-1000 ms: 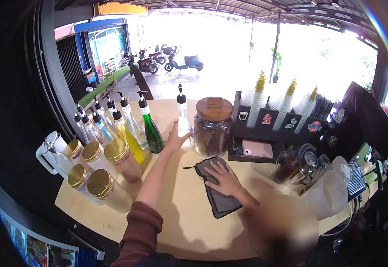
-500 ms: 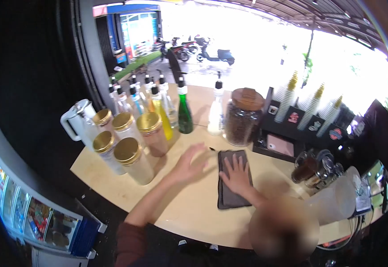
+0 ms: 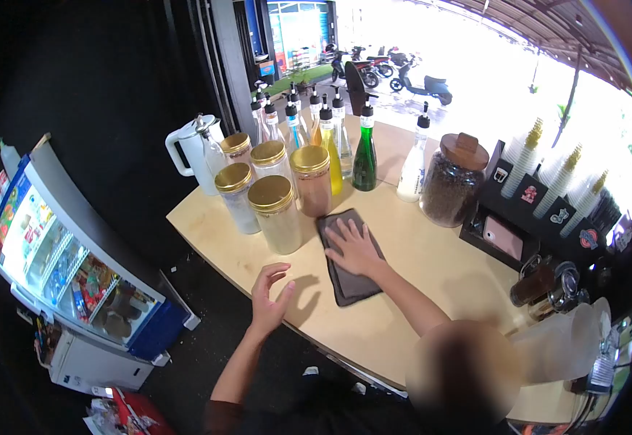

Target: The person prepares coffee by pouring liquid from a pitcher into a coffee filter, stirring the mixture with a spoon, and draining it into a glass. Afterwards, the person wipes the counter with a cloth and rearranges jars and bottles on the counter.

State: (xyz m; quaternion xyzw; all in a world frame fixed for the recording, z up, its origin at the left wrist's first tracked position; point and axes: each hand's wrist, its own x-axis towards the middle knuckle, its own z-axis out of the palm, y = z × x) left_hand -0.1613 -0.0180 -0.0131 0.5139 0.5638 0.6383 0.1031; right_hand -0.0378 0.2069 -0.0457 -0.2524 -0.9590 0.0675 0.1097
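Note:
My right hand lies flat with spread fingers on a folded dark grey cloth, pressing it to the light wooden counter. My left hand hovers by the counter's front edge, fingers loosely curved and apart, holding nothing. Just beyond the left hand stands a gold-lidded jar with pale contents. A second gold-lidded jar, its contents pinkish brown, is close to the cloth's far end. Part of the cloth is covered by my right hand and forearm.
Several pump bottles, among them a green bottle, line the back beside a white jug. Right of them are a wood-lidded jar of dark beans and a black cup holder. A glass-door fridge stands left.
The view has swung left. My right hand and the cloth have moved left across the counter, closer to the jars. My left hand has drawn back toward the front edge.

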